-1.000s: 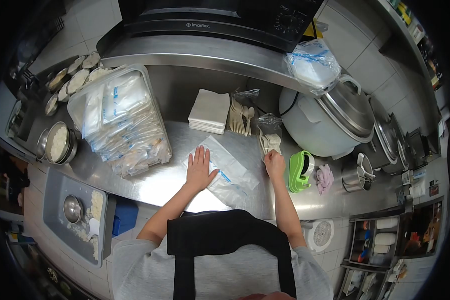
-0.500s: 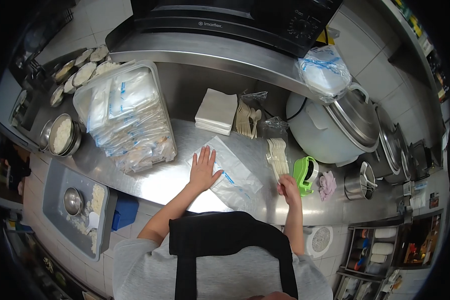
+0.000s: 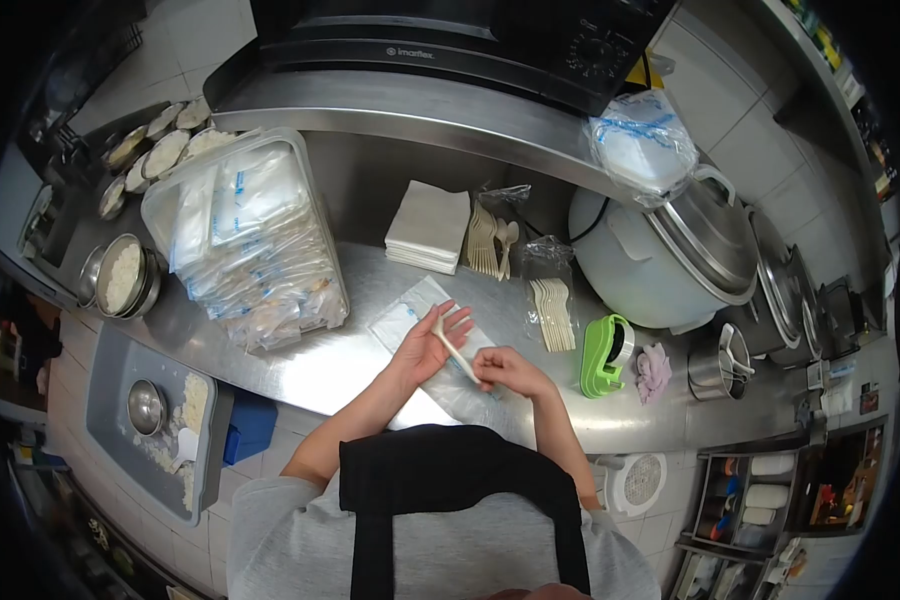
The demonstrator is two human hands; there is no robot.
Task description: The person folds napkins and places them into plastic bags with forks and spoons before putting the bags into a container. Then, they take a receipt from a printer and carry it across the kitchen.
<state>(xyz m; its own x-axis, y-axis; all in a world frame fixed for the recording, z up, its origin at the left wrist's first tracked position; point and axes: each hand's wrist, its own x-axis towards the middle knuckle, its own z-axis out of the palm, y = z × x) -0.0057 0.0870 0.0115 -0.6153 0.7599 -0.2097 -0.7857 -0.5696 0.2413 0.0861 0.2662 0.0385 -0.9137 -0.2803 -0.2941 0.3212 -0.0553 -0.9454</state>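
My left hand (image 3: 420,352) is turned palm up with its fingers stretched out over the counter. Across its palm lies the tip of a slim, pale disposable cutlery piece (image 3: 454,350), whose exact kind I cannot tell. At the other end, my right hand (image 3: 510,372) closes its fingers around it. Beneath both hands, a clear plastic bag (image 3: 393,322) with blue print lies flat, partly hidden by them. To the right, a stack of similar pale cutlery (image 3: 552,315) sits in an open plastic wrapper. Wooden-coloured forks (image 3: 483,240) and spoons (image 3: 508,240) lie behind, beside stacked white napkins (image 3: 427,228).
A plastic bin (image 3: 332,230) full of filled packets stands left. Bowls of white food (image 3: 123,275) are beyond it. On the right are a green tape dispenser (image 3: 598,360), a pink cloth (image 3: 653,372) and a large pot (image 3: 620,260). A steel shelf (image 3: 400,110) overhangs the back.
My right hand has come left from the cutlery stack with one pale piece. My left hand has lifted off the plastic bag and turned palm up beneath the piece's tip.
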